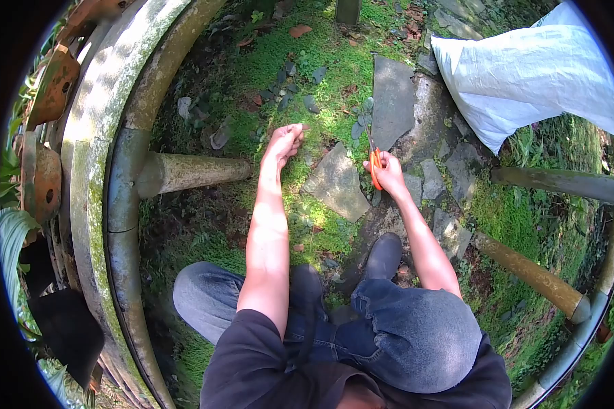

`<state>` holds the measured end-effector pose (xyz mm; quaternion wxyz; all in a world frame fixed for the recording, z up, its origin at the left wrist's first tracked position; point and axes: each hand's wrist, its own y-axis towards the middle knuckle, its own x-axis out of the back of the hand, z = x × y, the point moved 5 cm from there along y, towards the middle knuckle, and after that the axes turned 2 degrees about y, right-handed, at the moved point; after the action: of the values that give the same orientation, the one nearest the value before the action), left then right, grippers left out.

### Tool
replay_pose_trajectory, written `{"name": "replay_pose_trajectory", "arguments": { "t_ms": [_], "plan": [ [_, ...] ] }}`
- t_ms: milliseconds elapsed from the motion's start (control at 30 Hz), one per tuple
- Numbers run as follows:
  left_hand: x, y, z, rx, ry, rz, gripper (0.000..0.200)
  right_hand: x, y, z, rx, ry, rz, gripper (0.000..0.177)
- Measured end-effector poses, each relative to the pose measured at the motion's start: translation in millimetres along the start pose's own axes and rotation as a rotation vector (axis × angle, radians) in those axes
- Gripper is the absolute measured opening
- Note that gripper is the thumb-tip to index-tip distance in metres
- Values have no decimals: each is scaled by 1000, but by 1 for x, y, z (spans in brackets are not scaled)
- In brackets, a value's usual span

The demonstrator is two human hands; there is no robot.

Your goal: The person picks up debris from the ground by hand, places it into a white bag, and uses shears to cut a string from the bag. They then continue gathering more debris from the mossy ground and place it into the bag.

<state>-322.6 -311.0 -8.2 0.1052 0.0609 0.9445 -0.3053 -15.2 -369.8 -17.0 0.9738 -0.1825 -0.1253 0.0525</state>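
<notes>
"Where were the hands?"

"Both were stretched out in front of the crouching person, low over the ground. The left hand [284, 142] was down on the moss [334, 68], fingers bent and pointing into the green just beside a flat stone [338, 184]."

"Was it gripping anything?"

"I could not tell. The fingertips were curled against the moss and small leaves, and whatever lay under them was hidden."

"And the other?"

"The right hand [391, 172] was clenched around a pair of scissors [373, 163] with orange handles. The blades pointed away from the person, up along the edge of a larger grey slab [393, 102]."

"So where did the scissors sit, exactly?"

"In the right hand, between the flat stone and a patch of smaller broken stones [433, 178], with the tips near the low leaves by the slab. The two hands were apart, with the flat stone between them."

"What else was around?"

"A white sack [525, 75] lay at the upper right, partly on the stones. A mossy post [191, 172] ran in from the left, ending near the left arm, and another post [532, 273] lay to the right. A curved, weathered rim [116, 136] swept down the left side, with clay pots [51, 85] beyond it. A dark shoe [383, 255] stood on the ground below the right hand, and the knees in blue jeans [416, 334] were bent close under the camera."
</notes>
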Motion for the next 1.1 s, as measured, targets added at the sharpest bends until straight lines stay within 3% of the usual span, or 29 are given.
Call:
{"name": "replay_pose_trajectory", "arguments": {
  "t_ms": [100, 133, 267, 367, 500, 667, 767, 933, 1033, 1100],
  "plan": [
    [4, 29, -9, -197, 495, -392, 34, 1, 3, -1, 1, 7, -5, 25],
    [-3, 29, -23, -142, 611, -470, 39, 2, 4, -3, 2, 3, -11, 25],
    [-29, 48, -64, -5, 990, -512, 47, 6, 2, 7, -57, -27, -45, 29],
    [-44, 60, -76, -59, 1242, -507, 54, 7, 4, 1, -6, -21, -39, 26],
    [-43, 77, -67, -48, 1288, -542, 55, 13, 4, 2, -17, -75, -82, 25],
    [-28, 85, -64, -12, 1263, -427, 50, 25, 1, -3, -26, -77, -128, 32],
    [-27, 79, -58, -130, 1290, -311, 46, 30, -2, -4, -40, -72, -128, 33],
    [-34, 68, -60, -273, 1357, -341, 49, 27, -2, -1, -65, -65, -121, 33],
    [-28, 64, -66, -213, 1142, -309, 47, 27, -1, -3, -43, -66, -115, 33],
    [-17, 77, -57, -295, 909, -311, 41, 30, -5, 4, -36, -83, -124, 33]
  ]
}}
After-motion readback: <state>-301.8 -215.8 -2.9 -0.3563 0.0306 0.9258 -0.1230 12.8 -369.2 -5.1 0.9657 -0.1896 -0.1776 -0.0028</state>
